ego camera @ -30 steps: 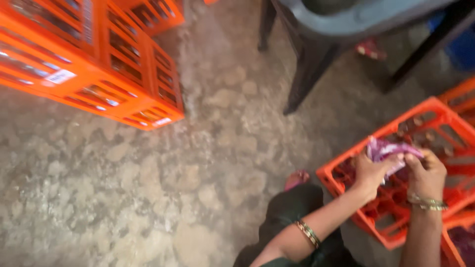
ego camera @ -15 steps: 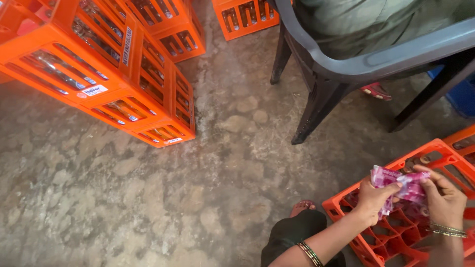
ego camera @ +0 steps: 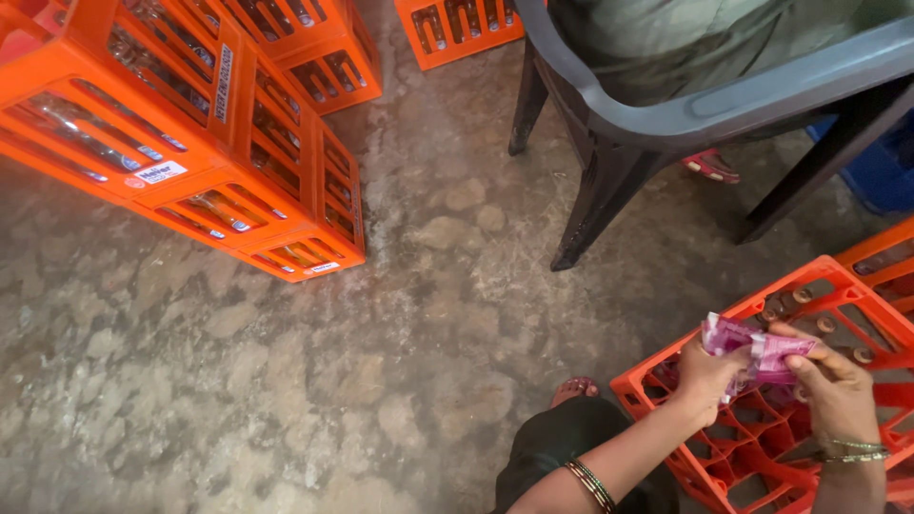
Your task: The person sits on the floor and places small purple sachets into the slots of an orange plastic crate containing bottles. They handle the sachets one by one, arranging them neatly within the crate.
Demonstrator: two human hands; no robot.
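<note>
Hands pinching crumpled pink-and-white plastic wrapper [ego camera: 752, 354]; left hand [ego camera: 706, 378] and right hand [ego camera: 836, 392] gripping opposite ends, hovering over orange plastic bottle crate [ego camera: 666, 366].

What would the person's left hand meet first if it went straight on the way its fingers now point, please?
Most likely the right hand: the left hand points across the pink wrapper that both hands hold above the orange crate, though depth is unclear.

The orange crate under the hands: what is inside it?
The orange crate shows mostly empty grid cells, with a few bottle caps along its far side. The left hand, right hand and the pink wrappers they hold cover some middle cells.
</note>
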